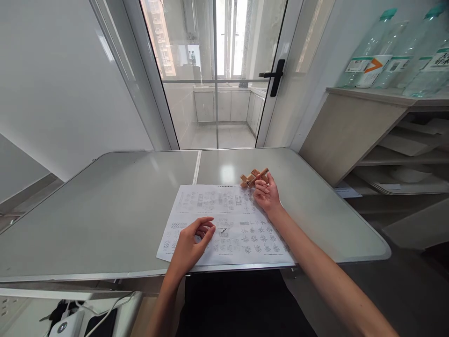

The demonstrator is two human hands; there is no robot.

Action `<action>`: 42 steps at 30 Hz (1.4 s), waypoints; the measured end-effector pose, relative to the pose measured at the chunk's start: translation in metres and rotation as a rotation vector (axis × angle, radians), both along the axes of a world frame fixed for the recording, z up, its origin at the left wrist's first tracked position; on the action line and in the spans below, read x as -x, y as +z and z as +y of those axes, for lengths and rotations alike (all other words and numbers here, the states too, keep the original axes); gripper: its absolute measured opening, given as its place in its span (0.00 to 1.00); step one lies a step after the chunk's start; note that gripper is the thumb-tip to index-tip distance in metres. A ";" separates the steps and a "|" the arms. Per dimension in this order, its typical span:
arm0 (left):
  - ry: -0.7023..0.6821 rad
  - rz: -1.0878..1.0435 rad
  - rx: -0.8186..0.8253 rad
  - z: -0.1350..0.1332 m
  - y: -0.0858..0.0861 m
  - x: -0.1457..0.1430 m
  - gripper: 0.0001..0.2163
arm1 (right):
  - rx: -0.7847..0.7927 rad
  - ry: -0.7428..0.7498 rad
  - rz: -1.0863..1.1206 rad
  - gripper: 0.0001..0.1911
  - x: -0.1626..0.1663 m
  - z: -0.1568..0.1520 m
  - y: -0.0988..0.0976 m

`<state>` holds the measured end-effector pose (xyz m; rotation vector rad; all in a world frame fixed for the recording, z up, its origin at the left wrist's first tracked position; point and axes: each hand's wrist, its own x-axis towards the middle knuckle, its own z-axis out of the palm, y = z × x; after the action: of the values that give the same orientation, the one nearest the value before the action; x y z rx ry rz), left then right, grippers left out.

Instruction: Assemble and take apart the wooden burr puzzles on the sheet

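Observation:
A small cluster of notched wooden puzzle pieces (247, 180) lies at the far right corner of a printed instruction sheet (206, 252). My right hand (267, 193) is at this cluster with its fingers curled. It appears to grip one wooden piece at its fingertips, though the fingers partly hide the contact. My left hand (192, 243) rests over the left half of the sheet, fingers loosely bent and thumb apart, holding nothing. Small line diagrams cover the sheet, and its lower edge reaches the table's near edge.
The sheet lies on a grey-green table (105, 215) with a pale seam. Beyond stands a glass door (231, 107) with a black handle (277, 77). On the right, a wooden shelf (358, 117) carries several plastic bottles (382, 61). Cables and a white device (66, 325) sit lower left.

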<state>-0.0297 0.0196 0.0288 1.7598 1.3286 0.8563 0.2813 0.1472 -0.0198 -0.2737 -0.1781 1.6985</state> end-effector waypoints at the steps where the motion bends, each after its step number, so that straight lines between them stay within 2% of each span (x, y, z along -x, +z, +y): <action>1: 0.001 0.000 0.001 0.000 0.000 0.000 0.15 | 0.007 -0.008 0.016 0.13 0.000 0.000 0.000; 6: -0.004 0.000 -0.004 0.001 -0.001 0.000 0.16 | 0.025 -0.030 0.108 0.18 -0.003 -0.001 -0.003; 12: -0.010 -0.002 -0.010 0.001 -0.001 0.001 0.16 | -0.033 -0.018 0.205 0.22 -0.009 -0.001 -0.012; 25: -0.011 -0.002 -0.002 0.001 -0.001 0.001 0.16 | -0.032 0.013 0.324 0.12 -0.011 0.001 -0.013; 38: -0.006 -0.002 0.000 0.001 0.001 0.000 0.16 | 0.007 0.020 0.302 0.14 -0.011 0.003 -0.009; 42: -0.011 -0.005 -0.003 0.002 -0.001 0.001 0.16 | 0.073 -0.098 0.124 0.15 -0.008 0.001 -0.002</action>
<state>-0.0304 0.0212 0.0282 1.7647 1.3132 0.8566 0.2890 0.1485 -0.0217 -0.2272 -0.0109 1.6212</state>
